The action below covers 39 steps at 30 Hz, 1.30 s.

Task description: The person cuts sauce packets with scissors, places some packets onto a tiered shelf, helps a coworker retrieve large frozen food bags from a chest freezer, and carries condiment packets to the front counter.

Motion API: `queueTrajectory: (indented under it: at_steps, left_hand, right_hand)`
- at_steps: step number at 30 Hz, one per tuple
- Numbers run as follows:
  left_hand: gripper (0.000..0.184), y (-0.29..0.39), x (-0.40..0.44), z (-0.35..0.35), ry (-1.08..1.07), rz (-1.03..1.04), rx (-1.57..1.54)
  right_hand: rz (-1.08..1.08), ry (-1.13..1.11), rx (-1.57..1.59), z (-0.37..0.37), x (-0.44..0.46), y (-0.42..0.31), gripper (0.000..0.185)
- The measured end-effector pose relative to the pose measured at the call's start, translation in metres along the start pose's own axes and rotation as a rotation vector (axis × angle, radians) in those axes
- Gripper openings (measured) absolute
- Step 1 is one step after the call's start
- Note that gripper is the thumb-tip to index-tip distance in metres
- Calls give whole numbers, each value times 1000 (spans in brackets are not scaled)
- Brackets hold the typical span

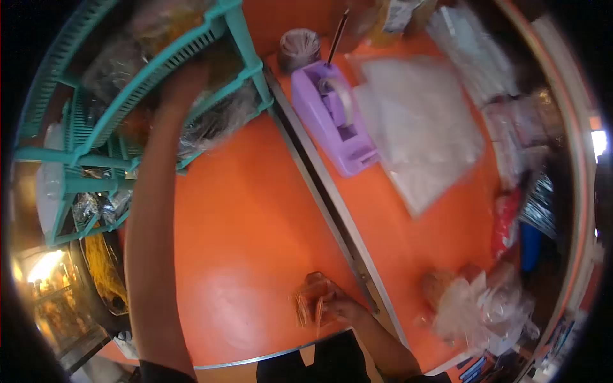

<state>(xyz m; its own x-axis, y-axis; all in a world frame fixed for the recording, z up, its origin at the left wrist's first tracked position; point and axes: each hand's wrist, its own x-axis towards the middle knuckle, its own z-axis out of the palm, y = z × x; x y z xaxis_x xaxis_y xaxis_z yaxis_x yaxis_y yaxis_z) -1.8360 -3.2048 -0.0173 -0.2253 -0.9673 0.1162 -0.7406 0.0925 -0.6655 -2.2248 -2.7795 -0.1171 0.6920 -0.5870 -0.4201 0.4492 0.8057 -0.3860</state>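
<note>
My left arm stretches up into a teal plastic basket rack [246, 45]. There my left hand [186, 83] is blurred among plastic-wrapped goods, and its fingers are hidden. Beneath that hand, on a lower tier, lies a clear plastic bag [220, 124] with dark contents. Near the table's front edge, my right hand [347, 307] is closed on a small clear plastic packet [311, 300] with thin light-brown edges; what is inside cannot be made out. The packet is just above the orange tabletop [249, 223].
A metal-edged gap [319, 182] splits the orange surface. Beyond it stand a purple tape dispenser [329, 118], a round container [299, 48] and a stack of clear plastic bags [421, 127]. Crumpled plastic bags [482, 309] lie at the lower right. A lit glass case [54, 293] glows at left.
</note>
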Motion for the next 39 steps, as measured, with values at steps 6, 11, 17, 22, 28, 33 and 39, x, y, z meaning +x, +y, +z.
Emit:
queueTrajectory:
  at_steps: [6,11,17,22,28,33,39]
  left_hand:
    - [25,-5,24,24,575,-302,-543]
    - [36,-17,15,25,403,-179,314]
    - [28,30,-51,-79,604,-538,-1397]
    - [32,49,-130,-135,355,-747,-2318]
    - [46,41,-209,-134,26,-619,-2528]
    - [60,35,-271,-94,-220,-453,-2281]
    - [57,55,-333,-119,-107,-481,-1878]
  right_hand:
    - [215,-9,26,3,11,-15,83]
    - [149,85,-13,10,14,-13,83]
    - [147,103,-22,-2,12,-1,84]
    - [96,151,-2,8,11,-2,82]
    - [130,211,-14,6,12,0,77]
    - [-81,14,20,35,36,-26,70]
    - [-217,260,-386,108,82,-101,71]
